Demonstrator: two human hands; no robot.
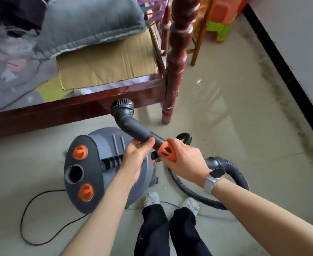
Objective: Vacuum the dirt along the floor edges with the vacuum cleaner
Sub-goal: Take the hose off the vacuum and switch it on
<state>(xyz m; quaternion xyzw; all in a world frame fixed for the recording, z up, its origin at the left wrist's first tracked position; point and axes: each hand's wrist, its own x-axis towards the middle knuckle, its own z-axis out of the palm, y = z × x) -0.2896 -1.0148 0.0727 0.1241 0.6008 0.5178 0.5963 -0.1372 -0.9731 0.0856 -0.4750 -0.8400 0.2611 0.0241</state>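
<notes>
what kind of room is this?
Likely a home bedroom: a wooden bed frame with a turned post, a grey pillow and bedding on top, and stacked plastic stools by the wall.

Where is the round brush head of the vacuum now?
In the head view, the round brush head is at centre, raised against the wooden bed rail, left of the bed leg.

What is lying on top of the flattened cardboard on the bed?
A grey cushion lies on the far part of the cardboard; the near part is bare. What is under the cushion or beneath the cardboard cannot be seen.
</notes>
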